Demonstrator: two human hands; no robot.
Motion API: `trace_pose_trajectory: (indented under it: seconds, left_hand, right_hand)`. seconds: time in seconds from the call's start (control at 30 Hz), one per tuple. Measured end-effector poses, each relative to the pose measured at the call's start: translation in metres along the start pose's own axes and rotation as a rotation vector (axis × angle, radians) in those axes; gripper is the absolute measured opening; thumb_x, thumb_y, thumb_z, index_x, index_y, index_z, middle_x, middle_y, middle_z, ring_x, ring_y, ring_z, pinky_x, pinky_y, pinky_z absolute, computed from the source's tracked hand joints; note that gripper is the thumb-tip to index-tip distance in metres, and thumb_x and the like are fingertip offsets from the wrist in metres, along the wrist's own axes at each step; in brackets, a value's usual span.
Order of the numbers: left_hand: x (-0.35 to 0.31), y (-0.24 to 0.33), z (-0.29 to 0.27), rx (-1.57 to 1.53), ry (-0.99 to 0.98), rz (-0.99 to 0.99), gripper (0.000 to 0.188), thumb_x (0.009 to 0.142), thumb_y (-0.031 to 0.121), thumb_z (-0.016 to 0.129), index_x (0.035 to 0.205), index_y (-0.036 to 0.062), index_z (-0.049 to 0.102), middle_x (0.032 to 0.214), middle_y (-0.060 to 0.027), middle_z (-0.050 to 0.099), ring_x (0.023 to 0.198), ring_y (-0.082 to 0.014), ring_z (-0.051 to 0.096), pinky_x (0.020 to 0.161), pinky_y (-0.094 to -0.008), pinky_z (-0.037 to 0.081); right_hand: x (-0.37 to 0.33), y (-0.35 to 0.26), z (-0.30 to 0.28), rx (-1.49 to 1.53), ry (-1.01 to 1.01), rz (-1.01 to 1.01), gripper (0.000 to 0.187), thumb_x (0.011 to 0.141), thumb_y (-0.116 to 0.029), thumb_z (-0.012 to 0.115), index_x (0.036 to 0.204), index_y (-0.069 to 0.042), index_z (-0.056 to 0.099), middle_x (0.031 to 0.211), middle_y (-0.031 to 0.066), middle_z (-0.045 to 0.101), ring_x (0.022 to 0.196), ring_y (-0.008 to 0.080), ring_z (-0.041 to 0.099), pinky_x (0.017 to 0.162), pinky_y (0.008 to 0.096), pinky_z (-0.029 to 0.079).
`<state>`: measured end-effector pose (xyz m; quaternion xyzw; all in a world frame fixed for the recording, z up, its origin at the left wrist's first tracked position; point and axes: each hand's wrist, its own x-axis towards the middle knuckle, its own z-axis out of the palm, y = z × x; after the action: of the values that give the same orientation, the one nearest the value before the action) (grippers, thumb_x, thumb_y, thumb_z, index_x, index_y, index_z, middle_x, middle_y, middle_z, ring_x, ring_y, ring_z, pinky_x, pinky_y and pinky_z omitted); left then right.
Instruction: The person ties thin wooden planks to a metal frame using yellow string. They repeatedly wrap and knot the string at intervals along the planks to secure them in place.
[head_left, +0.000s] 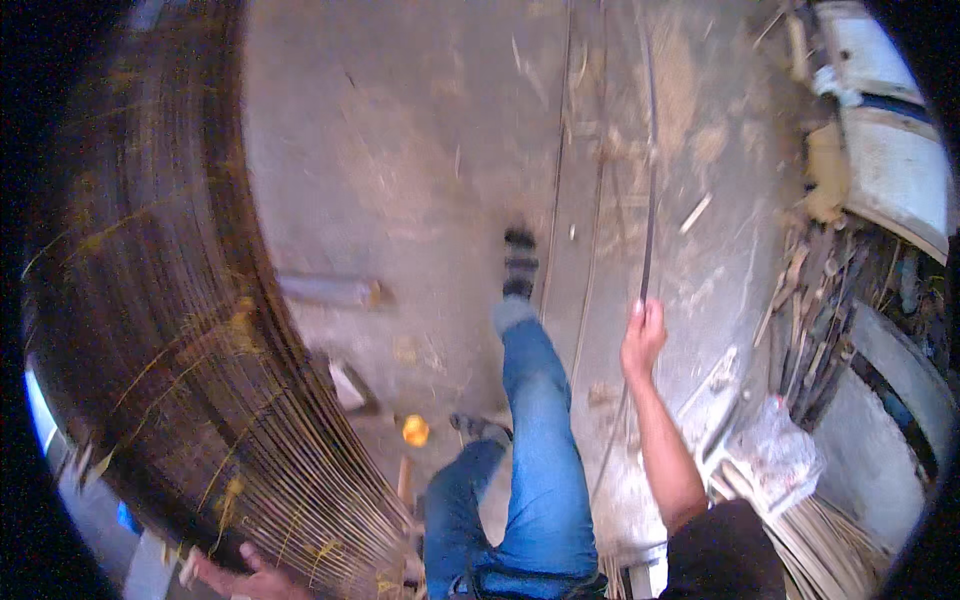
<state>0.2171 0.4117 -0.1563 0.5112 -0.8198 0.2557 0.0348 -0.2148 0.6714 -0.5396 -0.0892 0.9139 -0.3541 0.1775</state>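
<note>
A long, thin, dark strip [651, 200], like split cane or bamboo, is held in my right hand [643, 338]. It runs from my closed fingers away toward the far edge of the view, over the floor. My left hand [245, 575] is low at the left, thumb and fingers apart, beside the near end of a large mat of thin slats [190, 300]. Yellow ties [235, 490] cross the slats in rows. Part of the left hand is cut off by the lower edge, and no held thing shows in it.
More long strips [598, 190] lie on the concrete floor [420, 150]. Near my feet are a yellow object [415, 430] and a pale block [347, 385]. At right are piled sticks [805, 300], a clear plastic bag [780, 450], pale strips [820, 540] and white panels [895, 160].
</note>
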Motion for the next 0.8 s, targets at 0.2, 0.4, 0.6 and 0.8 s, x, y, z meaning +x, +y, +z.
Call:
trace_pose_trajectory:
  seconds: [0.2,0.4,0.6,0.8]
  left_hand:
    - [-0.120,0.163,-0.069,-1.330,-0.851,-0.248,0.048,0.076,0.011,0.065,0.121,-0.0006,0.052,0.125,-0.0182,0.052,0.118,-0.0334,0.047,0.103,-0.0395,0.035]
    - [-0.234,0.253,-0.157,-1.883,-0.887,-0.077,0.051,0.094,0.042,0.045,0.125,0.0012,0.046,0.120,-0.0191,0.055,0.116,-0.0332,0.050,0.099,-0.0384,0.038]
    - [-0.190,0.222,-0.243,-1.972,-0.614,-0.353,0.033,0.098,0.033,0.044,0.100,0.0025,0.057,0.079,-0.0124,0.061,0.073,-0.0256,0.061,0.066,-0.0363,0.046]
    - [-0.052,0.135,-0.172,-1.705,-0.127,-0.389,0.029,0.096,0.027,0.044,0.088,0.0025,0.058,0.066,-0.0110,0.058,0.059,-0.0230,0.056,0.057,-0.0377,0.045]
  right_hand:
    - [-0.048,-0.276,-0.156,0.453,0.117,-0.378,0.016,0.094,-0.018,0.050,0.093,-0.002,0.053,0.062,0.0004,0.050,0.058,0.0078,0.047,0.054,0.0256,0.040]
    - [0.002,-0.570,-0.289,0.893,-0.101,-0.581,0.013,0.088,-0.018,0.058,0.086,-0.005,0.057,0.060,0.0004,0.056,0.048,0.0103,0.052,0.041,0.0272,0.041]
    - [-0.008,-0.710,-0.294,0.602,-0.258,-0.603,0.022,0.088,-0.032,0.059,0.095,-0.011,0.056,0.078,0.0009,0.063,0.060,0.0170,0.060,0.052,0.0388,0.047]
    - [-0.106,-0.687,-0.180,0.732,-0.397,-0.564,0.028,0.090,-0.022,0.055,0.116,-0.011,0.056,0.077,0.0022,0.063,0.062,0.0166,0.061,0.057,0.0372,0.050]
